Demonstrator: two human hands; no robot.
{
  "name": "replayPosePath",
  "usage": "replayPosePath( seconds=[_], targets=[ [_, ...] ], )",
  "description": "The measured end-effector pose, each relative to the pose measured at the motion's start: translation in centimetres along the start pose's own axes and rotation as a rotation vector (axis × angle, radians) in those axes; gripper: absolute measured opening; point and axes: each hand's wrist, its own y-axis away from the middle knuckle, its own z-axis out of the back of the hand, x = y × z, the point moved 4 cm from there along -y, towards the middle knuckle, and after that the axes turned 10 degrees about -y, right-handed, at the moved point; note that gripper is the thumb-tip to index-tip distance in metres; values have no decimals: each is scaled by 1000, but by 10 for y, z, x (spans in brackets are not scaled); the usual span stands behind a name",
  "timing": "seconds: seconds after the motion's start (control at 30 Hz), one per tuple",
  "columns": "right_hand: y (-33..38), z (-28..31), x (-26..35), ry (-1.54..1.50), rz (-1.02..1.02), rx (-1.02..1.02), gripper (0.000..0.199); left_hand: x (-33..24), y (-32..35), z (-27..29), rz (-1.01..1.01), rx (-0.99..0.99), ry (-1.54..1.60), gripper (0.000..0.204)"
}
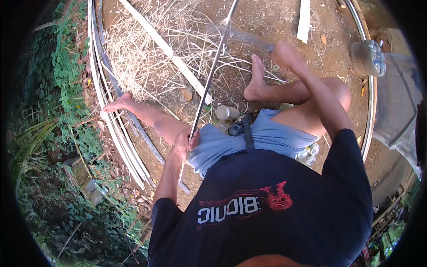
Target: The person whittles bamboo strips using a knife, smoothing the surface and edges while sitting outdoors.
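My left hand (186, 141) is closed round a long, thin bamboo strip (209, 82), dark along one side and pale along the other. The strip slants from beside my left thigh up past the top edge of the view. In my right hand (285, 54), raised over the ground beyond my right foot, is a knife (252, 41). Motion smears its blade, which points left toward the strip; whether it touches the strip I cannot tell. A heap of pale shavings (142, 49) lies behind the strip, beyond my left foot.
A wide pale slat (167, 49) crosses the shavings; another slat (304, 20) lies at the top. Long bent strips (111, 113) run along the left, beside green plants (71, 84). Jars (227, 113) stand between my legs. A large plastic bottle (367, 58) lies at the right.
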Motion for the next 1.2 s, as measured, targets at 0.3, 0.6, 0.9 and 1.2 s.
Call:
replayPosePath(
  seconds=[0.3,0.6,0.9,1.2],
  targets=[
    [91,1,88,162,191,164,66,-9,8,-1,-77,-480,-399,44],
    [74,-4,58,64,194,110,26,-5,13,-4,-102,-553,-440,44],
    [72,1,63,134,130,198,27,-21,22,-4,-98,-611,-497,45],
    [35,-23,40,-293,-227,142,35,-12,-12,0,-13,-347,-639,36]
  ],
)
